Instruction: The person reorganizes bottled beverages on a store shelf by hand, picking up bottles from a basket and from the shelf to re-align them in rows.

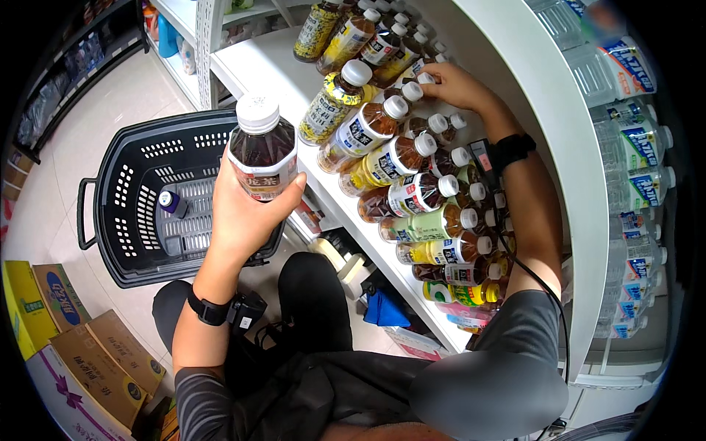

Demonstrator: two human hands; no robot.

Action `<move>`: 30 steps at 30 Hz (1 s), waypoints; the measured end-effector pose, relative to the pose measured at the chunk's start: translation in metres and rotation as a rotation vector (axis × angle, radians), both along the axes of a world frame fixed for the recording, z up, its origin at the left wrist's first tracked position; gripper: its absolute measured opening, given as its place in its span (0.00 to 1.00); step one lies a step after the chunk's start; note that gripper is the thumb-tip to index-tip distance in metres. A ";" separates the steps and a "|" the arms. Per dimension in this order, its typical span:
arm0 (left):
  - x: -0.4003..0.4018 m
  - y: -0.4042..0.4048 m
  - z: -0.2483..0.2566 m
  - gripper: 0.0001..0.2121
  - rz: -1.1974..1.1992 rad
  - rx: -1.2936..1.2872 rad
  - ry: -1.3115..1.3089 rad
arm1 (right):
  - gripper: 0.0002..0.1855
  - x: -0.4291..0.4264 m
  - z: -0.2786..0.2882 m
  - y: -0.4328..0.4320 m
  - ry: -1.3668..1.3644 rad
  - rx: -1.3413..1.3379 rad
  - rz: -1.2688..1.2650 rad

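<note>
My left hand point(248, 215) is closed around a dark tea bottle point(262, 149) with a white cap, held upright beside the shelf edge. My right hand point(455, 85) reaches over the rows of bottles on the white shelf point(259, 58); its fingertips are at the white cap of a bottle point(426, 79) near the back, and whether they grip it cannot be told. Nearest it stand clear-and-white labelled tea bottles point(367, 129) and a yellow floral-patterned bottle point(333, 105). Below my left hand is a black plastic basket point(132, 127) with a small purple bottle point(174, 204) inside.
Cardboard cartons point(99, 369) and a yellow box point(25, 303) stand on the floor at lower left. Large clear water bottles point(629, 132) line a shelf beyond the white panel at right. A lower shelf holds white jugs point(353, 273) and a blue cloth-like item point(385, 308).
</note>
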State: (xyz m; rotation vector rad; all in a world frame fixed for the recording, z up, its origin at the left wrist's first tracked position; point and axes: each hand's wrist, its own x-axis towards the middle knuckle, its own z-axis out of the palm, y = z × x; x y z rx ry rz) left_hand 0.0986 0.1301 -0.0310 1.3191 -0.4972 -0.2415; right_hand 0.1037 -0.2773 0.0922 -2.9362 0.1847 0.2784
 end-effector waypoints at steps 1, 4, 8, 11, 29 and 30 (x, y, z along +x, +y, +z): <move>0.000 0.000 -0.001 0.27 0.007 -0.012 0.009 | 0.14 0.001 0.001 0.003 -0.004 -0.020 0.008; -0.001 0.000 -0.001 0.26 0.008 0.004 -0.002 | 0.16 0.002 -0.002 0.001 -0.023 -0.032 0.028; -0.002 -0.001 -0.002 0.26 -0.005 -0.026 0.014 | 0.19 0.000 0.000 0.000 -0.025 -0.068 0.072; -0.002 -0.003 0.000 0.26 -0.004 -0.019 0.011 | 0.23 -0.014 0.007 0.005 -0.048 -0.063 0.043; -0.008 -0.006 0.003 0.24 -0.028 0.001 0.067 | 0.23 -0.070 0.049 -0.026 0.076 -0.175 -0.292; -0.007 -0.005 0.001 0.24 -0.023 0.003 0.074 | 0.24 -0.070 0.052 -0.023 0.028 -0.171 -0.280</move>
